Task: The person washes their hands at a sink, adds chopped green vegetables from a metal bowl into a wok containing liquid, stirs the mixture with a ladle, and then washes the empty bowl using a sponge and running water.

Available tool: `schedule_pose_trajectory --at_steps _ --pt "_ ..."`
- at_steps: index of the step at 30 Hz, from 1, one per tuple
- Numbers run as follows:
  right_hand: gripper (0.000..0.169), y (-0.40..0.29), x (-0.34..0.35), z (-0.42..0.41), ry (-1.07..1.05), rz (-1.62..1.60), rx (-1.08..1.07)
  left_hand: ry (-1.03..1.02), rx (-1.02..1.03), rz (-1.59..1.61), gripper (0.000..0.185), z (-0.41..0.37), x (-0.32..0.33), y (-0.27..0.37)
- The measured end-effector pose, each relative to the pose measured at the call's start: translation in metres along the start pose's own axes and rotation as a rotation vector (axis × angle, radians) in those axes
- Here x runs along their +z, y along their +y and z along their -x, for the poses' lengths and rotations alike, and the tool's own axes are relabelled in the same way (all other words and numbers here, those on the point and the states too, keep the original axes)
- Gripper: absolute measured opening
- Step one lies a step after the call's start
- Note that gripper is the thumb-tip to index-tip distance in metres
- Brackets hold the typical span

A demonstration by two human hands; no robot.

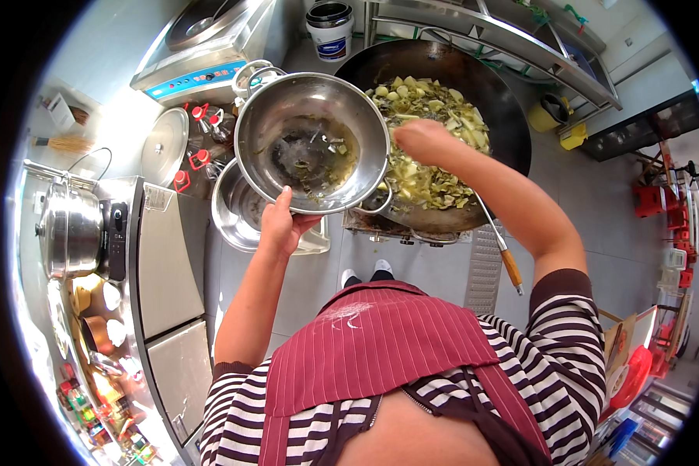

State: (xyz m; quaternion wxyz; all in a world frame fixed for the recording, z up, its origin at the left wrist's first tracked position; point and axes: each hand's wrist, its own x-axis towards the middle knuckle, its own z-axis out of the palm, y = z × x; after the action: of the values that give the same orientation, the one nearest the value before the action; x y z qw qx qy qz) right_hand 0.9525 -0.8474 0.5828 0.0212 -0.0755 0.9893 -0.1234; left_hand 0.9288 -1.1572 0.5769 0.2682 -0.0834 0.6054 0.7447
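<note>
My left hand (285, 224) grips the near rim of a two-handled stainless steel basin (256, 157), thumb over the edge. A little cloudy liquid with scraps of greens (320, 157) lies in its bottom. To its right is a large dark wok (509, 134) holding chopped leafy greens and pale vegetable chunks (442, 110). Above this food, close to the basin's right rim, my right hand (422, 141) is curled; its fingers are turned away, so anything in them is hidden. A long-handled metal utensil with a wooden grip (509, 265) leans over the wok's near right edge.
Partly under the held basin stands another steel basin (227, 218). Bottles with red caps (200, 158) and a round lid (164, 145) are at the left. A countertop appliance (198, 76) and a white bucket (330, 38) stand behind. A steel pot (70, 227) sits far left.
</note>
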Motion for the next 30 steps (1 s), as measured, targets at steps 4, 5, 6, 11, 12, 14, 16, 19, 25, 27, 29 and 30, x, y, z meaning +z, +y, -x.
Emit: schedule_pose_trajectory --at_steps 4,5,6,11,12,14,16,19,25,27,29,30 --pt "0.037 -0.072 0.023 -0.043 -0.005 -0.303 -0.059 -0.033 -0.046 -0.017 0.044 0.002 -0.004 0.002" --pt "0.051 -0.084 0.033 -0.05 -0.026 -0.375 -0.065 -0.04 -0.046 0.002 0.044 0.005 -0.002 0.002" --pt "0.058 -0.098 0.046 -0.056 -0.024 -0.37 -0.059 -0.043 -0.046 0.023 0.043 0.01 0.0 0.002" --pt "0.018 -0.122 0.087 -0.065 0.134 -0.453 -0.28 -0.082 -0.054 0.018 0.042 0.016 0.008 -0.001" --pt "0.008 -0.128 0.088 -0.06 0.124 -0.435 -0.291 -0.088 -0.07 0.008 0.041 0.015 0.004 -0.003" --pt "0.009 -0.12 0.085 -0.056 0.04 -0.341 -0.398 -0.066 -0.078 0.034 0.041 0.016 0.001 -0.004" --pt "0.008 -0.111 0.069 -0.056 -0.01 -0.245 -0.361 -0.061 -0.071 0.042 0.041 0.016 -0.004 -0.003" --pt "0.004 -0.074 0.015 -0.033 0.421 -0.468 -0.228 -0.052 -0.043 0.039 0.041 0.016 -0.017 0.0" --pt "0.016 0.061 0.042 0.02 0.433 -0.576 0.385 -0.115 -0.093 -0.024 0.04 0.014 -0.015 0.016" --pt "0.023 0.058 0.057 0.04 -0.094 0.088 0.549 -0.069 -0.105 0.105 0.037 0.013 -0.03 0.012" --pt "0.024 0.055 0.067 0.066 0.256 -0.418 0.6 -0.073 -0.126 0.097 0.035 0.014 -0.034 0.011" --pt "0.023 0.053 0.065 0.081 0.308 -0.446 0.559 -0.074 -0.12 0.093 0.034 0.017 -0.034 0.011"
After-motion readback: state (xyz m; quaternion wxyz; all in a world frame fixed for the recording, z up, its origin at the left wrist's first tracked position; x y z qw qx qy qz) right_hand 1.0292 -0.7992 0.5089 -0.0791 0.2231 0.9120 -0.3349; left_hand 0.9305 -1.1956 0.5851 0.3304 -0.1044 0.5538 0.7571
